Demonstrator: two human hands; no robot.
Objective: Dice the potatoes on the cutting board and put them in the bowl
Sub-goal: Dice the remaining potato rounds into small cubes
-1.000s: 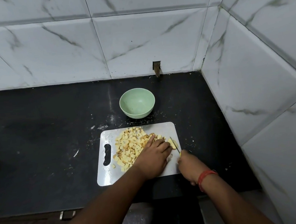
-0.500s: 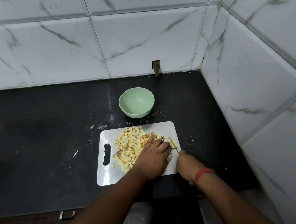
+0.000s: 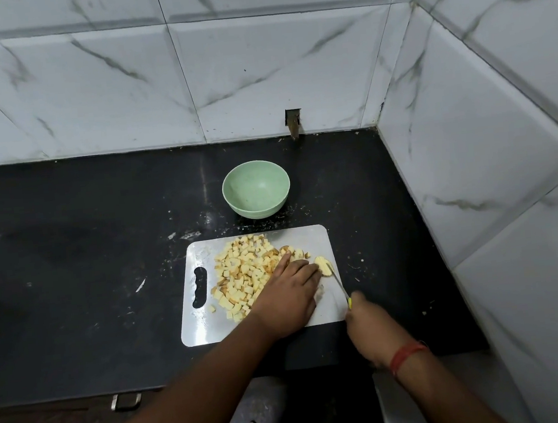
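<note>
A white cutting board [image 3: 294,239] lies on the black counter. A heap of diced potato [image 3: 242,272] covers its left and middle part. My left hand [image 3: 288,294] rests on the board with its fingers on an uncut potato piece [image 3: 322,264] near the right edge. My right hand [image 3: 368,319] grips a small knife [image 3: 340,286] by its yellow-green handle, the blade lying against that piece. An empty pale green bowl [image 3: 256,189] stands just behind the board.
The black counter [image 3: 70,267] runs left, with scattered crumbs and a small white scrap [image 3: 140,285]. Tiled walls close the back and the right side. A drawer handle [image 3: 126,401] sits below the counter's front edge.
My right hand has drawn back slightly toward the front and right, and the knife blade now lies lower along the potato piece. My left hand has stayed in place.
</note>
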